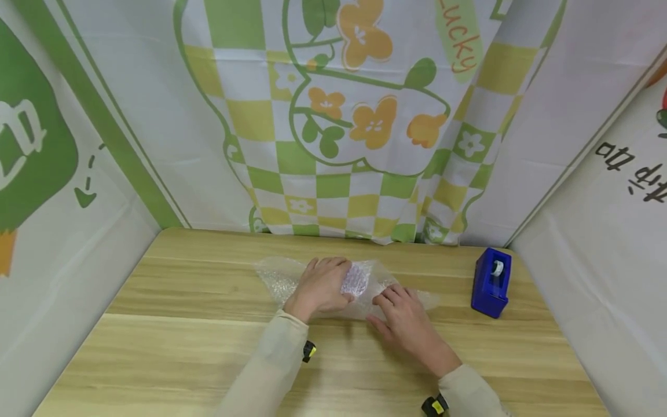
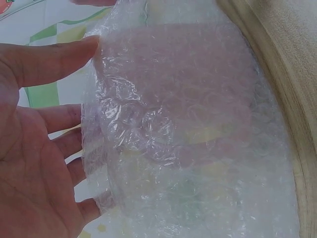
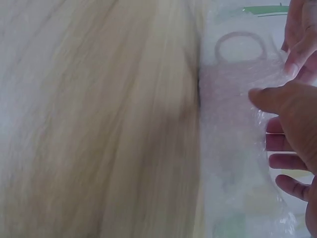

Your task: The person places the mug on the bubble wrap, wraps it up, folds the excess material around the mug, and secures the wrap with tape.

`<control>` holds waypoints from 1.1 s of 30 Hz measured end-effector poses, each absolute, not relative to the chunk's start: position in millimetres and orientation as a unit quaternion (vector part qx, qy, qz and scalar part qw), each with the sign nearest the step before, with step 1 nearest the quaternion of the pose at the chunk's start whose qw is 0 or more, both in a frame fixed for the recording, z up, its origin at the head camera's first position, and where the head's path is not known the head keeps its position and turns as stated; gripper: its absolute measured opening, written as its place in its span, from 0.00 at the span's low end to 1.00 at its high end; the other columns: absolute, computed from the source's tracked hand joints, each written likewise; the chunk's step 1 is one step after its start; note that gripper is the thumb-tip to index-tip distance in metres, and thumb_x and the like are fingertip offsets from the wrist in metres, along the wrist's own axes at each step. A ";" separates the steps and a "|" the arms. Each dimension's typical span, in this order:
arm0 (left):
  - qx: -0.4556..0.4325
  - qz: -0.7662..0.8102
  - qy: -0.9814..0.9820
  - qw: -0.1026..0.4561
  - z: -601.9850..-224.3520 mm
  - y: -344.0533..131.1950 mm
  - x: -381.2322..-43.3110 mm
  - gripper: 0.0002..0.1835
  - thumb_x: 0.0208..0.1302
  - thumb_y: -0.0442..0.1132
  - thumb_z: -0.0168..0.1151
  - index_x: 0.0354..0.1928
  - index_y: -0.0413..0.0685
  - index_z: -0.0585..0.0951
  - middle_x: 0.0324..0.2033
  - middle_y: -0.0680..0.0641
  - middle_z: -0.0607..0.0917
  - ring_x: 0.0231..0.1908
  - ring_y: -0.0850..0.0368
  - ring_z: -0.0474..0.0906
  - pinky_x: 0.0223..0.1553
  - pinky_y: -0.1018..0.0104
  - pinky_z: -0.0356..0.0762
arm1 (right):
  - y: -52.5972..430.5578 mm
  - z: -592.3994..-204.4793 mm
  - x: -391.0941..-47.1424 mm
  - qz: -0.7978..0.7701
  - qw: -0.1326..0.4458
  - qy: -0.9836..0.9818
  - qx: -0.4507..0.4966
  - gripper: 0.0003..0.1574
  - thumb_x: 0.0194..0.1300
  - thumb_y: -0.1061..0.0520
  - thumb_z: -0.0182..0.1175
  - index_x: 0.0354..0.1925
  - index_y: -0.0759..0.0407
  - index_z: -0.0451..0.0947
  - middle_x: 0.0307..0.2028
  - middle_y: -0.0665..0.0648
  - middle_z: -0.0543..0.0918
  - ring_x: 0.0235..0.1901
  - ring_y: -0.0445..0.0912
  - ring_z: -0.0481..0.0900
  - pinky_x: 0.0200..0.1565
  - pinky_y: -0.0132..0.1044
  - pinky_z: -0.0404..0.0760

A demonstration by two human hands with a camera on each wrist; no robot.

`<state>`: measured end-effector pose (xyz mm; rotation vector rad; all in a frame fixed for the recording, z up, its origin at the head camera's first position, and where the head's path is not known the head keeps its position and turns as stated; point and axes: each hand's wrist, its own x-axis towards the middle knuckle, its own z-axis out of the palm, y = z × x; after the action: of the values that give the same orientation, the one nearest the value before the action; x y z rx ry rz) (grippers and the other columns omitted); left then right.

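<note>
A sheet of clear bubble wrap point(image 1: 274, 276) lies on the wooden table, folded around a pinkish, mug-like thing point(image 3: 225, 87). Through the plastic, a loop point(image 3: 241, 33) like a handle shows in the right wrist view. My left hand point(image 1: 324, 285) reaches over the bundle's left part and grips the wrap; its thumb lies at the edge and its fingers go behind in the left wrist view. On the right side, my right hand point(image 1: 407, 319) holds the wrap's edge between thumb and curled fingers. Layers of plastic blur the wrapped thing.
A blue tape dispenser point(image 1: 490, 284) with a roll of tape stands at the table's right. Behind the table point(image 1: 172, 347) hangs a green-and-yellow checked cloth point(image 1: 333, 197), and white printed panels point(image 1: 589, 278) stand at both sides.
</note>
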<state>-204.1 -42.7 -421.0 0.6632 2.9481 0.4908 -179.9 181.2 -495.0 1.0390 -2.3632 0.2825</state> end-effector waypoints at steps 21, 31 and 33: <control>0.216 0.155 0.963 0.049 -421.2 -44.0 -203.0 0.38 0.62 0.51 0.71 0.71 0.43 0.71 0.71 0.44 0.71 0.71 0.45 0.64 0.74 0.39 0.50 | 189.2 -496.0 -189.5 0.086 0.206 -0.883 0.412 0.21 0.62 0.43 0.71 0.45 0.56 0.83 0.40 0.55 0.85 0.44 0.53 0.83 0.55 0.57 0.79; 0.214 0.158 0.963 0.050 -421.1 -44.2 -202.9 0.38 0.62 0.51 0.71 0.71 0.43 0.71 0.71 0.44 0.71 0.71 0.45 0.63 0.74 0.39 0.50 | 192.9 -491.2 -202.5 0.137 0.186 -0.899 0.372 0.07 0.67 0.56 0.66 0.32 0.55 0.88 0.34 0.52 0.83 0.38 0.50 0.78 0.41 0.47 0.79; 0.214 0.159 0.962 0.050 -420.9 -43.9 -202.4 0.39 0.62 0.51 0.71 0.71 0.43 0.71 0.71 0.44 0.71 0.71 0.44 0.63 0.74 0.39 0.50 | 191.6 -493.3 -205.4 0.140 0.190 -0.901 0.364 0.04 0.63 0.57 0.71 0.31 0.56 0.88 0.32 0.52 0.83 0.36 0.50 0.79 0.41 0.47 0.80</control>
<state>-202.4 -43.9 -420.9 0.6534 2.9314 0.4852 -205.4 191.6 -493.3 1.0219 -2.5316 0.3930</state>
